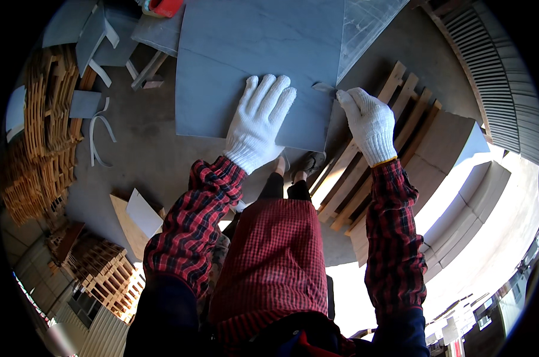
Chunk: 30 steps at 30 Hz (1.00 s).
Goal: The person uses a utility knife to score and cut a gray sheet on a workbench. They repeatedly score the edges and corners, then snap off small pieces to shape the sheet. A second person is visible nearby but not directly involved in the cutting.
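A large grey sheet with faint darker streaks (222,53) lies before me, with its near edge close to my body. My left hand (259,122), in a white knitted glove, rests palm down near that edge with its fingers stretched out. Just beyond the sheet's right edge is my right hand (367,122), gloved in the same way, with thumb and fingers pinched together. What it holds, if anything, is hidden or too small to make out. A small thin grey flap or sliver (323,87) shows on the sheet beside the right fingertips.
A wooden pallet (409,113) and pale stacked blocks or cartons (439,143) stand to the right. Stacked wooden pallets (43,119) line the left, near grey panels (92,41) and a curled white strip (94,140). A red object (165,7) sits at the sheet's far left.
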Motion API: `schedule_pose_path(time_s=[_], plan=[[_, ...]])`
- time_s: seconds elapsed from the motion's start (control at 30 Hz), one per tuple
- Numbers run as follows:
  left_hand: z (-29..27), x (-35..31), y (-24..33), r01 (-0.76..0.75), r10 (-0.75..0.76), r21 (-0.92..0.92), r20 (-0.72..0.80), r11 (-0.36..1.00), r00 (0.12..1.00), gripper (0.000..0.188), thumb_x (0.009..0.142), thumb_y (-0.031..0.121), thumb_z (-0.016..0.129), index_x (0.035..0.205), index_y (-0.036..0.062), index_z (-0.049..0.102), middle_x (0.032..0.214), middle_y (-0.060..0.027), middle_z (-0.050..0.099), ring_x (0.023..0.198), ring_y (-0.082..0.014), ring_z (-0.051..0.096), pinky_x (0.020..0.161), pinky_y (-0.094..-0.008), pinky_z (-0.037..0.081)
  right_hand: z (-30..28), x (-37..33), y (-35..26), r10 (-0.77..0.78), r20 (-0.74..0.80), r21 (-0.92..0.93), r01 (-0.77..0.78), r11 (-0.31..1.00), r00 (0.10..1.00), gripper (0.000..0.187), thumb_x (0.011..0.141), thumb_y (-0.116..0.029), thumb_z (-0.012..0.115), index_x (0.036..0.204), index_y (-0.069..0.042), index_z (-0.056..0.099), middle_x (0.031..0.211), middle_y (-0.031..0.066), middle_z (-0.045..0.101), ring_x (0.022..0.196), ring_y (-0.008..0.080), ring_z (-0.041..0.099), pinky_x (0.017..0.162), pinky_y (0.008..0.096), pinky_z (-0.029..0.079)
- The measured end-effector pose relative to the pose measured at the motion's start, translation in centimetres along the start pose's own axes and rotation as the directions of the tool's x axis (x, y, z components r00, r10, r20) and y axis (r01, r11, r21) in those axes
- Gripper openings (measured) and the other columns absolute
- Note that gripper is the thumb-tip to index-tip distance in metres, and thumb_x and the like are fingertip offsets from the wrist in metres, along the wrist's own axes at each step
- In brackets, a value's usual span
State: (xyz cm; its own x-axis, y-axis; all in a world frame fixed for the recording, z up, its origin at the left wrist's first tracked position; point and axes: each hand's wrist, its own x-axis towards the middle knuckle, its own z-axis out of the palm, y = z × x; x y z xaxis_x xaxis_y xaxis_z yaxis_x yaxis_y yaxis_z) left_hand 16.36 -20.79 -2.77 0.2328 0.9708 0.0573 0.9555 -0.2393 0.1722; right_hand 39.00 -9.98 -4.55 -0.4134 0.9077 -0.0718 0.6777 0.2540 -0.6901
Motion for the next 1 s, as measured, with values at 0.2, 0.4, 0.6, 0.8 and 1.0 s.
schedule_pose_path(time_s=[0.2,0.4,0.6,0.8,1.0], plan=[[-0.2,0.5,0.0,0.015,-0.016,0.032,0.056,0.999,0.998,0.084,0.075,0.032,0.078,0.146,0.0031,0.043,0.156,-0.0155,0.036,0.147,-0.0343,0.031,0.124,-0.054,0.02,-0.8,0.7,0.2,-0.085,0.045,-0.025,0.087,0.996,0.995,0.021,0.095,-0.029,0.065,0.095,-0.009,0.073,0.079,0.0108,0.071,0.07,0.029,0.069,0.066,0.0375,0.055],[0.0,0.5,-0.2,0.021,-0.023,0.023,0.086,1.0,0.996,0.1,0.068,0.035,0.083,0.152,0.0068,0.036,0.16,-0.0145,0.03,0.149,-0.0334,0.027,0.125,-0.0528,0.014,-0.9,2.5,0.2,-0.041,0.056,-0.038,0.043,0.998,0.998,0.023,0.095,-0.031,0.064,0.093,-0.011,0.073,0.075,0.0109,0.069,0.07,0.0286,0.068,0.065,0.0386,0.055],[0.2,0.2,-0.3,0.032,-0.036,0.047,0.082,0.998,0.996,0.101,0.069,0.036,0.083,0.152,0.0065,0.035,0.161,-0.0141,0.03,0.15,-0.033,0.026,0.126,-0.0525,0.014,0.2,-2.0,0.5,-0.119,0.084,0.01,0.119,0.993,0.989,0.02,0.093,-0.031,0.068,0.093,-0.012,0.073,0.072,0.0112,0.067,0.067,0.0291,0.067,0.063,0.0381,0.054],[0.1,0.5,0.1,0.023,-0.023,0.003,0.019,1.0,1.0,0.089,0.073,0.03,0.079,0.148,0.0037,0.04,0.156,-0.0158,0.035,0.147,-0.0351,0.031,0.124,-0.0546,0.019,-1.0,1.3,-0.1,-0.012,0.073,0.059,0.007,0.998,0.997,0.026,0.096,-0.034,0.063,0.098,-0.011,0.073,0.081,0.0109,0.071,0.074,0.0293,0.069,0.069,0.0368,0.055],[-0.4,0.5,0.2,0.023,-0.019,-0.059,0.067,0.998,0.998,0.102,0.069,0.039,0.085,0.151,0.0046,0.035,0.157,-0.0168,0.034,0.148,-0.0356,0.028,0.124,-0.0557,0.016,-1.8,-0.2,0.2,0.152,0.053,0.439,-0.16,0.884,0.987,0.03,0.096,-0.031,0.068,0.094,-0.001,0.072,0.075,0.0044,0.066,0.07,0.0112,0.055,0.066,0.0297,0.047]])
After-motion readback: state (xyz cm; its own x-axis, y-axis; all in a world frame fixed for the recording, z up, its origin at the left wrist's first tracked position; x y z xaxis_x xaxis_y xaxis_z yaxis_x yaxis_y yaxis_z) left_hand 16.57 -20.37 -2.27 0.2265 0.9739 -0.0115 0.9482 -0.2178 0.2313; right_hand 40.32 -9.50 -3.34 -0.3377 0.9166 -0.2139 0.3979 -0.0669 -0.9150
